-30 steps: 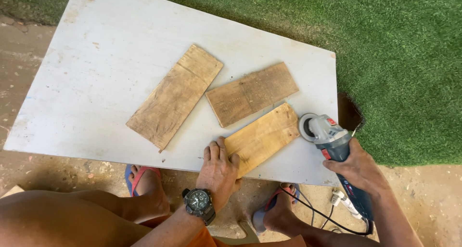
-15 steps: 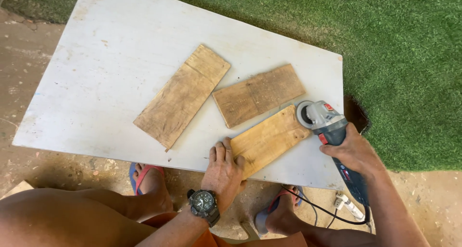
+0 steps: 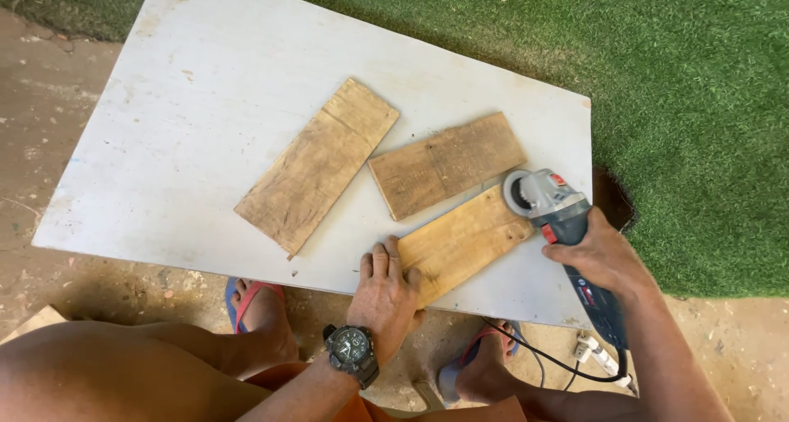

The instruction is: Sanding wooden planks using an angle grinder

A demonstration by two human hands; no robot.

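Plank point(image 3: 460, 243): near edge of surface point(image 3: 189, 142), left hand point(image 3: 384, 295) pressing flat, open.
Grinder point(image 3: 546, 204): right hand point(image 3: 604, 258) gripping; disc has moved onto plank's far end.

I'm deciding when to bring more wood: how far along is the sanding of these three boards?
Done: nothing looks finished. The near board is paler than the other two, but whether it has been ground is unclear. In hand: the left hand pins its near end while the right hand holds the grinder at its far end. Left: the long board and the middle board lie untouched, dark and rough.
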